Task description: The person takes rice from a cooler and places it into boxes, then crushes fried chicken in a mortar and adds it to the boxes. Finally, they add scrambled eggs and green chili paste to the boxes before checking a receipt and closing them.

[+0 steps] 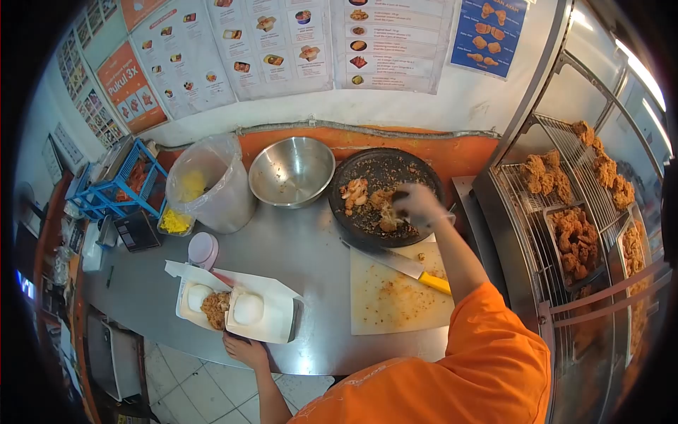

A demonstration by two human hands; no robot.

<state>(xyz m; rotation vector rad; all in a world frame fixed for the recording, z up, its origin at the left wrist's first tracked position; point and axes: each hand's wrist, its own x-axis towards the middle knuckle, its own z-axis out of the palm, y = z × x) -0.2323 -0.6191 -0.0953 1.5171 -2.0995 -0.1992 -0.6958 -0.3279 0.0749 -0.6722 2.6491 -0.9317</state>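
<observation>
My right hand (418,206), in a clear glove, reaches into a dark round stone dish (367,166) and touches the chopped fried chicken (385,212) there; its fingers are bent and partly hidden. My left hand (244,350), bare, is at the near edge of an open white box (281,311), with its fingertips against the box. Inside the box are two white rounded mounds (248,309), with a piece of fried chicken (215,309) between them. A knife with a yellow handle (433,283) lies on the white cutting board (367,311), below the dish.
A steel bowl (292,169) and a plastic-lined bucket (226,201) stand along the wall. Left of them is a blue rack (145,191); a pink-lidded tub (203,249) is behind the box. The glass cabinet on the right holds fried chicken (575,244) on wire shelves.
</observation>
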